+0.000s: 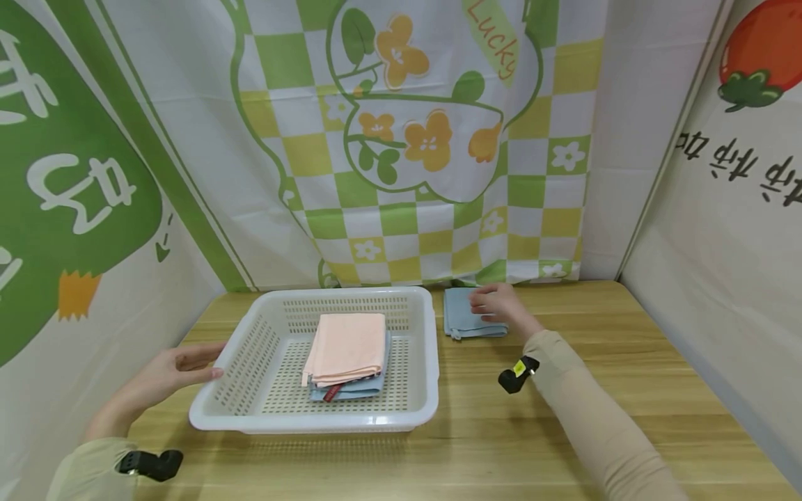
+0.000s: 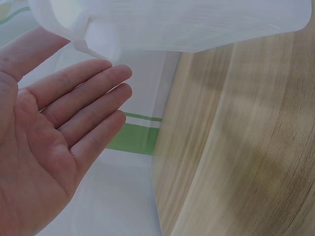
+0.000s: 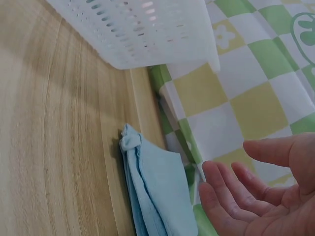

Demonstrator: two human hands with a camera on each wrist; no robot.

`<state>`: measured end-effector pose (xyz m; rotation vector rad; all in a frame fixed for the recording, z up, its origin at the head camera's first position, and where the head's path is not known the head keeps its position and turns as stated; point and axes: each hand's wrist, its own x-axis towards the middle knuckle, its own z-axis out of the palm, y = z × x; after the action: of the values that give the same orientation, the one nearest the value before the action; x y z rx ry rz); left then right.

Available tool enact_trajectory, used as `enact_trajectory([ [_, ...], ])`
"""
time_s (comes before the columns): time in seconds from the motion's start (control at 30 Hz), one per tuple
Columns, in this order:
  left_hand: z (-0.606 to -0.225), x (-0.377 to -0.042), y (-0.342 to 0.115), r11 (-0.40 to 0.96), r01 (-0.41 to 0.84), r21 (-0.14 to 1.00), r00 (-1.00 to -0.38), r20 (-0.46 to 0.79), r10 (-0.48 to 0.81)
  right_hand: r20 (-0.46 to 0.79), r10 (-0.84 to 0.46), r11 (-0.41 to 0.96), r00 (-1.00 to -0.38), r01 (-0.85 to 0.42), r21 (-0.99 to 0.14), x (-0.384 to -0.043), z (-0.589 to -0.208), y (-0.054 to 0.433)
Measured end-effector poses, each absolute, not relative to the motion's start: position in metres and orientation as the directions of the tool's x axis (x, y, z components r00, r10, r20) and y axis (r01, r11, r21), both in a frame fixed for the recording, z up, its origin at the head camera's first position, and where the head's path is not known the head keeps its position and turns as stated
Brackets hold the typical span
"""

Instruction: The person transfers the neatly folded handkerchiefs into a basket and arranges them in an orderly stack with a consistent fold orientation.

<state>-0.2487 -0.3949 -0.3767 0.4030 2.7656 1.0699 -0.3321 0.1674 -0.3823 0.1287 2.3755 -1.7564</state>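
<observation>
A white plastic basket (image 1: 432,362) with slotted walls stands on the table at centre left. Inside it a folded pink cloth (image 1: 351,342) lies on top of a folded blue cloth (image 1: 351,394) with a small red tag. My left hand (image 1: 159,376) is at the basket's left side, thumb tip by the rim; in the left wrist view its fingers (image 2: 98,93) are straight, below the basket's corner. Just over another folded light blue cloth (image 1: 459,313) at the back of the table hovers my right hand (image 1: 501,306). The right wrist view shows its fingers relaxed, with nothing in them, beside that cloth (image 3: 162,187).
The wooden table (image 1: 532,431) ends at a back wall hung with a green and yellow checked curtain (image 1: 432,229). Printed white cloth walls rise on the left and right. Each wrist wears a small black camera (image 1: 519,374).
</observation>
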Motion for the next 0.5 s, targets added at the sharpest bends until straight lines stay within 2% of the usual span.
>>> enact_trajectory([
  [0.5, -0.375, -0.247, -0.394, 0.713, 0.198, 0.673, -0.953, -0.038, 0.3, -0.19, 0.01, 0.328, -0.982, 0.183, -0.927, -0.338, -0.391, 0.184],
])
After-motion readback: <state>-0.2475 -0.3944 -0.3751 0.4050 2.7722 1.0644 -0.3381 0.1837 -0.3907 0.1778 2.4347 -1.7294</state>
